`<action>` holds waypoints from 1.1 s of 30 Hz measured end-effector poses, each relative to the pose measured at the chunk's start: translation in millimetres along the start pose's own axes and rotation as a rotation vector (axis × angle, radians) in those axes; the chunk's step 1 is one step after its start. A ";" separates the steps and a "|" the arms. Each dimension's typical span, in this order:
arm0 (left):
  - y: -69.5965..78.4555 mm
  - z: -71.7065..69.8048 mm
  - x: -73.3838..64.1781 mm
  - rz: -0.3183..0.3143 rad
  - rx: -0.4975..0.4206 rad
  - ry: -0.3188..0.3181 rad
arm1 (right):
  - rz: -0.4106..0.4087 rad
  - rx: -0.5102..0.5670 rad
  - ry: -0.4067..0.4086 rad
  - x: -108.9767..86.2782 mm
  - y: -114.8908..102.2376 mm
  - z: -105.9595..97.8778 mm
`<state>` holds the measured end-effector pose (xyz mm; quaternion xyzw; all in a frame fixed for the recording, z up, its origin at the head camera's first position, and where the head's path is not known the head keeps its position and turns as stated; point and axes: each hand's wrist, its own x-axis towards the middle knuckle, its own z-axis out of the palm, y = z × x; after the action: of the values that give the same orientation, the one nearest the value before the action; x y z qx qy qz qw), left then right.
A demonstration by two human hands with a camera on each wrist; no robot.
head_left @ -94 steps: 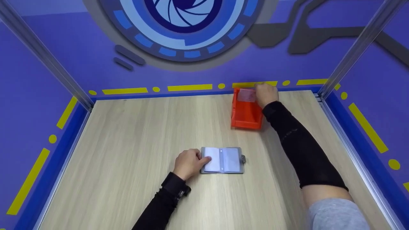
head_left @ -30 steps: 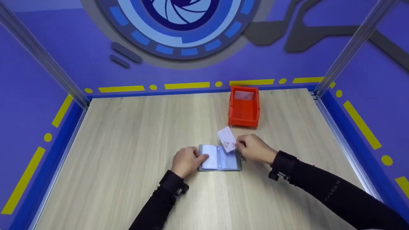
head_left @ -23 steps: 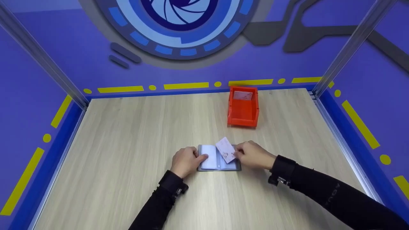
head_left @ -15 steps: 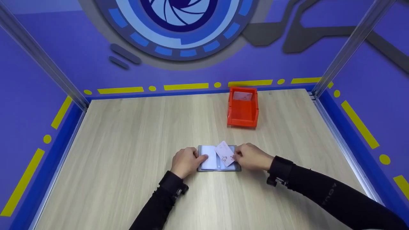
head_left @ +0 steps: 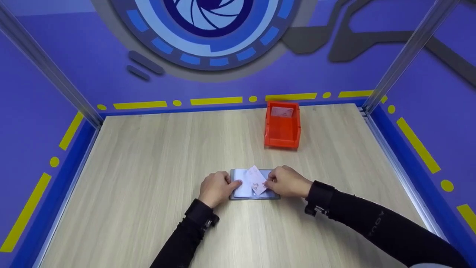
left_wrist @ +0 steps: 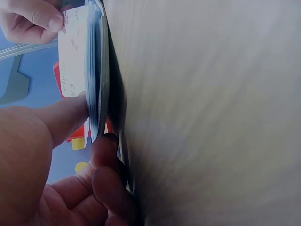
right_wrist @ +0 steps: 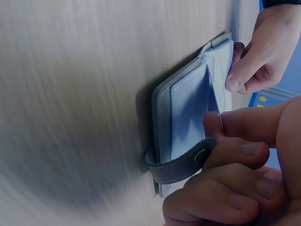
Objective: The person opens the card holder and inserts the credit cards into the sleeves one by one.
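Observation:
A grey card holder (head_left: 270, 174) lies spread on the table with its clear plastic pockets (right_wrist: 188, 108) facing up. My left hand (head_left: 216, 188) grips its left edge, thumb on top of the pockets and fingers (left_wrist: 106, 153) underneath. Over the middle of the holder, my right hand (head_left: 289, 181) pinches a pale pink printed card (head_left: 256, 180) by its right side. The card is tilted, and its lower corner overlaps the right-hand pocket. On the right cover, a strap with a snap button (right_wrist: 181, 165) curls up beneath my right fingers.
A red plastic bin (head_left: 282, 143) stands at the back of the wooden table (head_left: 167, 156), near the blue wall. Another pink card (head_left: 282, 112) leans against the bin's back wall. Metal-framed panels border the table on both sides.
My right hand has come from the red bin to the card holder with the pink card, lowered it and lately shifted it slightly left. The left hand keeps its grip.

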<state>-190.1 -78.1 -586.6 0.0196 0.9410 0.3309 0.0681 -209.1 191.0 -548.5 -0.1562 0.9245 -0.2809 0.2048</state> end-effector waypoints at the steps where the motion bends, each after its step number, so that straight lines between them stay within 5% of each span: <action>1: -0.2 0.0 -0.1 0.002 0.000 0.000 | -0.005 -0.002 0.011 -0.2 -0.6 0.3; 10: -0.9 -0.5 0.0 0.025 -0.011 0.023 | -0.052 -0.028 0.082 -2.3 -5.9 5.0; 33: -1.0 0.0 -0.6 0.028 -0.006 0.021 | -0.029 -0.053 0.033 -4.1 -21.5 13.8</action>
<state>-189.5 -79.0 -587.1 0.0289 0.9403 0.3349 0.0536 -195.3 169.3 -545.2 -0.1705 0.9325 -0.2617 0.1813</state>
